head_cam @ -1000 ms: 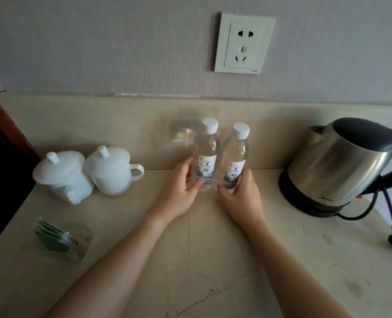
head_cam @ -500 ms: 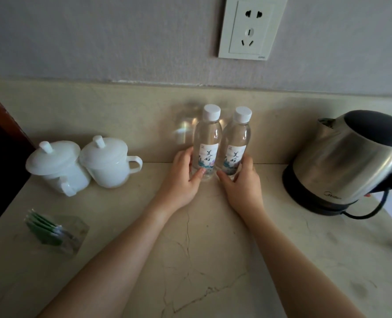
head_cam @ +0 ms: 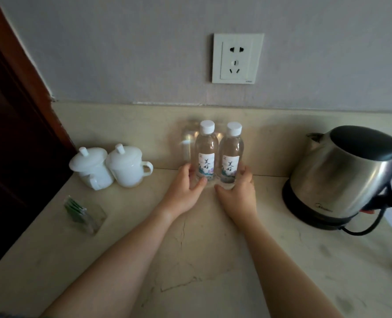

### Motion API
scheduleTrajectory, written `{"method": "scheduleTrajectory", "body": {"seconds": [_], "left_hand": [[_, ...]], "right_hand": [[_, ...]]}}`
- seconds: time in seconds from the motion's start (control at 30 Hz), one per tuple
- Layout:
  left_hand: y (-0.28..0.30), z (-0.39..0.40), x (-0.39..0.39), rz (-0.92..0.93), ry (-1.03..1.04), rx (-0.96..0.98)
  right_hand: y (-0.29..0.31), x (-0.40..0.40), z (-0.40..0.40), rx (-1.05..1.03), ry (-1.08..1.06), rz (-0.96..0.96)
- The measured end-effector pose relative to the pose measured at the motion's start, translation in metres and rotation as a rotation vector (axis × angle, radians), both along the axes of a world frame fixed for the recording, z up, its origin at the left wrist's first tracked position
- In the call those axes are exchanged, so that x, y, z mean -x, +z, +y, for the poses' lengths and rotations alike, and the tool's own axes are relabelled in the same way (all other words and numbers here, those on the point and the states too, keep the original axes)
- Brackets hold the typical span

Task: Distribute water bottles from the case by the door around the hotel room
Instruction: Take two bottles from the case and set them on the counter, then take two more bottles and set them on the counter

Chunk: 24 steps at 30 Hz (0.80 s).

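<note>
Your left hand (head_cam: 184, 191) and right hand (head_cam: 237, 191) each cup a clear white-capped water bottle (head_cam: 205, 154), (head_cam: 231, 157); let go carelessly and they could topple toward the steel kettle (head_cam: 341, 177) right of your right hand

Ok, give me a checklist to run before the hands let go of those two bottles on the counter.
1. Both bottles upright on the counter: left bottle and right bottle ok.
2. White caps on: ok; whether sealed, cannot tell.
3. Labels facing forward: ok.
4. Grip: left hand holds the left bottle's base, right hand the right one's: ok.
5. Apart from the kettle and the lidded cups: ok.
6. Bottles touching each other: cannot tell.
</note>
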<state>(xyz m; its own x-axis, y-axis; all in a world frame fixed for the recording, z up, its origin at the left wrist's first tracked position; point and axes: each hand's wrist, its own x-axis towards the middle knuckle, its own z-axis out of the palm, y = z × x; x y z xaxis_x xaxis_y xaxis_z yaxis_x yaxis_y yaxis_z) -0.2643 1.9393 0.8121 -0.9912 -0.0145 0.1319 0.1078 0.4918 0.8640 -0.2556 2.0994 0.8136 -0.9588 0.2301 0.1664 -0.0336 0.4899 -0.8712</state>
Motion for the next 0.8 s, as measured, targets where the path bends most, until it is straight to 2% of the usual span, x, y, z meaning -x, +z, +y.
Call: {"method": "scheduleTrajectory", "body": {"seconds": [0.1,0.2,0.33,0.47,0.67,0.8], "left_hand": [[0.009,0.004,-0.041,0.051,0.137,-0.049],[0.029,-0.004,-0.086,0.224,0.218,-0.098],[0.08,-0.038,-0.149,0.37,0.365,-0.084],[0.117,-0.105,-0.224,0.484,0.576,-0.071],[0.122,-0.222,-0.372,0.531,1.012,-0.027],[0.118,-0.291,-0.469,0.505,1.276,-0.033]], "right_hand": [[0.008,-0.033,-0.002,0.158,-0.029,-0.027],[0.02,-0.069,-0.018,0.191,0.047,0.132],[0.067,-0.104,-0.073,0.278,0.367,0.224],[0.112,-0.15,-0.155,0.395,0.671,0.279],[0.119,-0.244,-0.301,0.352,1.122,0.22],[0.118,-0.329,-0.398,0.374,1.321,0.141]]}}
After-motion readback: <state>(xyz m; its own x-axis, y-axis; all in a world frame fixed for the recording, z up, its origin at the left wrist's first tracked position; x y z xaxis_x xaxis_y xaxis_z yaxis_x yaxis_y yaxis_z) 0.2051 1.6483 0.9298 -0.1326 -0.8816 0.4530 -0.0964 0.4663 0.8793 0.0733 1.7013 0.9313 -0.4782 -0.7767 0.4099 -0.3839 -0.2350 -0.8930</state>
